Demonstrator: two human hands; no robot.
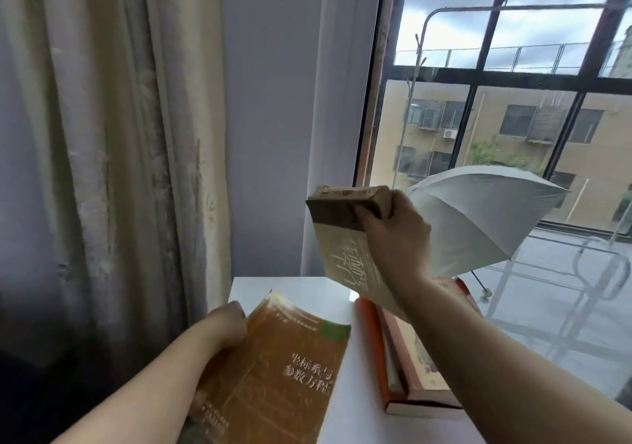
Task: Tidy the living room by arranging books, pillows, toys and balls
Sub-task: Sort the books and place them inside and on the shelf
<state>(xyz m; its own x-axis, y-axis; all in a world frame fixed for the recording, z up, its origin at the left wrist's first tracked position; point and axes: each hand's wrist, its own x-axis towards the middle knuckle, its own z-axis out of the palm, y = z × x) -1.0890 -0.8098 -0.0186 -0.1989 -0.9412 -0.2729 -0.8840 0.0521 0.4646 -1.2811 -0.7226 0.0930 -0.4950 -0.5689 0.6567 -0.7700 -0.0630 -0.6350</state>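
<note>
Right hand (393, 235) is gripping beige book (345, 259) by its top end, long axis near-upright, above stacked books (410, 358) | left hand (227, 324) is clasping orange book (280, 371), long axis pointing away, at counter (294, 293) edge.

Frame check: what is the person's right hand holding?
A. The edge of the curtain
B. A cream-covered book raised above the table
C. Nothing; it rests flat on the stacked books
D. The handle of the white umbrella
B: the right hand grips the cream-covered book by its top end, tilted in the air above the stack of books on the white table; the umbrella lies untouched beyond the window.
</note>
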